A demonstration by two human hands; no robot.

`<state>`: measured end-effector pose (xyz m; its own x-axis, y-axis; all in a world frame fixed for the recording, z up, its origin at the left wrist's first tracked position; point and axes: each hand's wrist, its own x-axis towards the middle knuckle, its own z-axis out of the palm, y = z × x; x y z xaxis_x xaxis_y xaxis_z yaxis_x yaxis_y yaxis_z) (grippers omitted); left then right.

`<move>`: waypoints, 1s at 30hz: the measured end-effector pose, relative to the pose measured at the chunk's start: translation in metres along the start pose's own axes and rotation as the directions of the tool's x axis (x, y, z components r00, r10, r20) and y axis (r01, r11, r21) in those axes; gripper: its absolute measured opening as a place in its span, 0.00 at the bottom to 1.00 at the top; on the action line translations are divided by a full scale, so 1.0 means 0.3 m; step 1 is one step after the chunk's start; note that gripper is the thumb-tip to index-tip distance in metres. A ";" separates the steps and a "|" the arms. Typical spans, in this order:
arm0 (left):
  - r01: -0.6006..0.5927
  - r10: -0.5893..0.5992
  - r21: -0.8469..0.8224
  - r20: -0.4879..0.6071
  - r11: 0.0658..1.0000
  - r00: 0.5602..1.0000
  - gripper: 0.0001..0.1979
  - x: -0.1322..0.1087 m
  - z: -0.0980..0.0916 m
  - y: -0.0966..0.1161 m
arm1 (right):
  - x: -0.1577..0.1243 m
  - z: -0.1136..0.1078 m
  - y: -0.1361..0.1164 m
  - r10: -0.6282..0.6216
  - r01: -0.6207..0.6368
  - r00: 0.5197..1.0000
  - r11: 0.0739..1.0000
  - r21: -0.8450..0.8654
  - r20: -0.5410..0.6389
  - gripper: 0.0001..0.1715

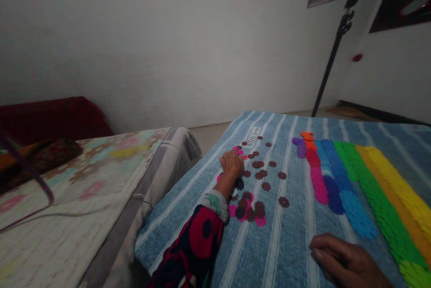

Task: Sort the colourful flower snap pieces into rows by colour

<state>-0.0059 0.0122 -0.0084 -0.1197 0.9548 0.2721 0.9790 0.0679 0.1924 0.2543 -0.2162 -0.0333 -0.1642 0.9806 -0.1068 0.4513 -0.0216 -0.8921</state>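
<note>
My left hand (pixel 232 165), in a patterned sleeve with a grey cuff, reaches onto the striped blue cloth among loose notched plastic discs. Its fingers are bent closed at some pink discs (pixel 239 151); what they grip, if anything, is hidden. Scattered brown discs (pixel 261 174) lie to its right. Nearer me is a mixed cluster of brown and pink discs (pixel 248 209). My right hand (pixel 348 259) rests low on the cloth with fingers curled and thumb against them; whatever is inside cannot be seen. Close to it lies a row of light blue discs (pixel 357 214).
Overlapping rows of green discs (pixel 387 207), yellow discs (pixel 400 180) and red discs (pixel 313 157) run along the right side of the blue cloth (pixel 269 252). A flowered bed cover (pixel 101 180) is at left, beyond a gap. Behind stands a black pole (pixel 328 68).
</note>
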 end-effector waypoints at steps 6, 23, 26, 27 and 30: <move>-0.009 0.010 -0.018 0.060 1.000 0.998 0.19 0.000 0.009 -0.009 | -0.002 0.003 0.000 -0.002 0.002 1.000 1.000 -0.016 -0.005 0.18; -0.085 0.109 -0.164 0.146 0.983 0.983 0.25 0.001 -0.018 0.010 | -0.002 0.005 0.006 0.030 -0.027 0.997 0.999 -0.043 0.069 0.19; -0.042 0.064 -0.172 0.125 0.984 0.990 0.22 0.020 -0.031 0.007 | -0.001 0.004 0.001 0.033 -0.030 0.997 0.999 -0.044 0.073 0.19; -0.031 0.052 -0.171 0.124 0.985 0.991 0.22 0.028 -0.034 0.005 | -0.001 0.003 0.000 0.033 -0.030 0.997 0.998 -0.046 0.073 0.19; -0.015 0.036 -0.155 0.137 0.988 0.990 0.20 0.053 -0.032 -0.005 | -0.002 0.003 -0.005 0.026 -0.022 0.997 0.999 -0.044 0.077 0.19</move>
<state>-0.0109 0.0244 0.0048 -0.0603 0.9872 0.1476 0.9433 0.0080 0.3318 0.2529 -0.2170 -0.0324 -0.2198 0.9618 -0.1633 0.4927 -0.0350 -0.8695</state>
